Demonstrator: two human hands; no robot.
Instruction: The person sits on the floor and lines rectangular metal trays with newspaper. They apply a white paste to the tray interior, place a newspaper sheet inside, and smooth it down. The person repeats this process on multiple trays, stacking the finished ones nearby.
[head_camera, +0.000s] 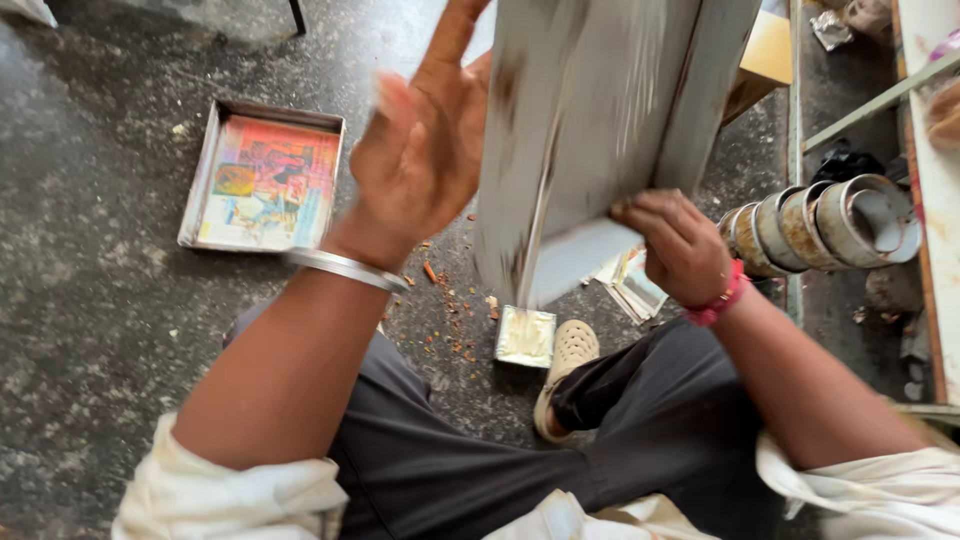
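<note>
Head view, looking down at a seated person on a dark speckled floor (90, 300). At far left a shallow metal tray (262, 180) lies flat on the floor, lined with a colourful printed sheet. Next to the right, the left hand (420, 150) is raised with palm open and fingers spread, a metal bangle (345, 267) on the wrist; it sits just beside the left face of a large grey metal tray (590, 130), and motion blur prevents telling whether it touches. That tray is held upright above the lap, tilted, its lower corner pointing down. Below it a small square tin (525, 336) rests on the floor among scattered reddish crumbs (440, 300), beside a pale perforated shoe (570, 352). The right hand (680, 245), with a pink band on the wrist, is closed on the tray's lower right edge, fingers curled over the rim. Loose printed papers (632, 285) lie behind it. At far right a row of round metal tins (830, 225) lies on its side against a shelf frame (935, 200).

Judgement: the grey tray looks stiff, thin-walled and fairly light, with smooth faces likely to slip; the folded rim offers the surest hold, though its edges may be sharp.
</note>
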